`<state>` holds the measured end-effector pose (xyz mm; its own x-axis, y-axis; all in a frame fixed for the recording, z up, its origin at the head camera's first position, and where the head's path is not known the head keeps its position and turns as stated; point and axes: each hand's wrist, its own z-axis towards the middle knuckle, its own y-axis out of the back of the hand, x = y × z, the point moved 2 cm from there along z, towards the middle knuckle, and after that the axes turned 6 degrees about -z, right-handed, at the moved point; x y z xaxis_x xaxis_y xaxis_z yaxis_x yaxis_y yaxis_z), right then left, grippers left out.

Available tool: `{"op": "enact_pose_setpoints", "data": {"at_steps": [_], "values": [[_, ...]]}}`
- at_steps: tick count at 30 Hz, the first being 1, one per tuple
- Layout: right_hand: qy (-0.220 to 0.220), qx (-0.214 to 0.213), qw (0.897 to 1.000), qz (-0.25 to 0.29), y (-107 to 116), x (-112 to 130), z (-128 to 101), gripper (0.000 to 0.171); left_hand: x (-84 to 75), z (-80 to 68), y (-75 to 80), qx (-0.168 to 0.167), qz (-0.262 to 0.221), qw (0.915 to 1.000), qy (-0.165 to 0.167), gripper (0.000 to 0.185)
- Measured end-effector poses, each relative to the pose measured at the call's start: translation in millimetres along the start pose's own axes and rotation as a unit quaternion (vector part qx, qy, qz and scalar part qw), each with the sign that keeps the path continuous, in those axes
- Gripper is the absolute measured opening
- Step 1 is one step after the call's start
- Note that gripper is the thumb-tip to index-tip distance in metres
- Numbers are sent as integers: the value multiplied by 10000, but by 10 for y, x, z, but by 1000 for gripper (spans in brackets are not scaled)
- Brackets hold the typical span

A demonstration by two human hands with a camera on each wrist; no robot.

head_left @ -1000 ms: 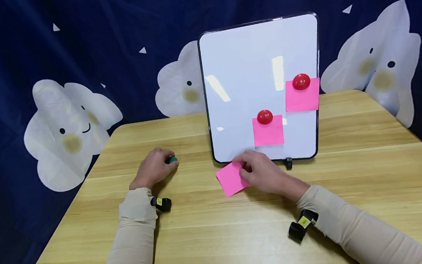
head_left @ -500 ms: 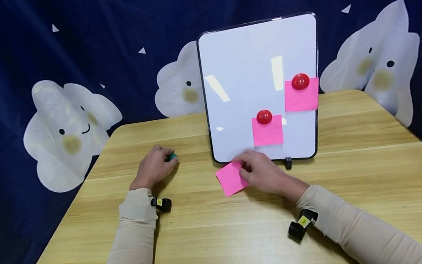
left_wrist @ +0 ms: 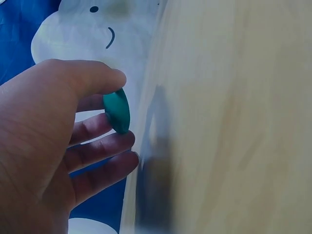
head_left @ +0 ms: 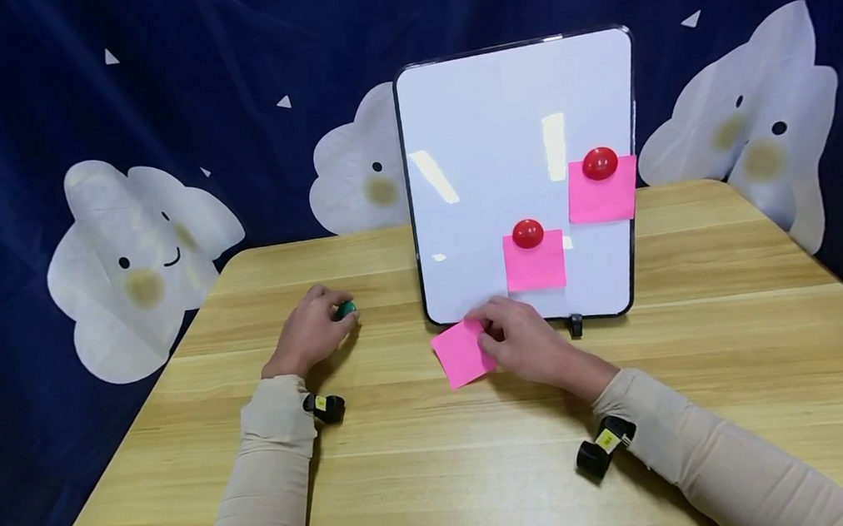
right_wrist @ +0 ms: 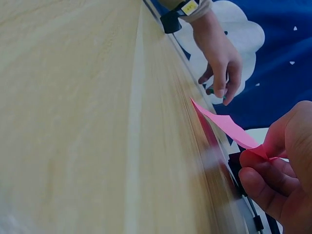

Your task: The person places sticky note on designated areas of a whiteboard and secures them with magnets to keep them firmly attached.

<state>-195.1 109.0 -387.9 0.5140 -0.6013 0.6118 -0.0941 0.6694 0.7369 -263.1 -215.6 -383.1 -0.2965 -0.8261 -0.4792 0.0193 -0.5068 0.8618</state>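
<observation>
Slightly raised since a second ago, left hand (head_left: 312,329) pinches green magnet (head_left: 346,308) above wooden table (head_left: 702,372); right hand (head_left: 526,341) pinches pink note (head_left: 459,353), lifted just before whiteboard (head_left: 486,140).

three pink notes (head_left: 463,353), two red magnets (head_left: 528,233), one green magnet (head_left: 346,309), one whiteboard (head_left: 485,124)
</observation>
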Motion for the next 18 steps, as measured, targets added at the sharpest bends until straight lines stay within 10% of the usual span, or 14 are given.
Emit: {"op": "enact_pose_setpoints", "data": {"at_steps": [18], "values": [[27,-102,9999,-56,34,21,-3,34,-38,26,-21,4,-567,9974,-445,34]]}}
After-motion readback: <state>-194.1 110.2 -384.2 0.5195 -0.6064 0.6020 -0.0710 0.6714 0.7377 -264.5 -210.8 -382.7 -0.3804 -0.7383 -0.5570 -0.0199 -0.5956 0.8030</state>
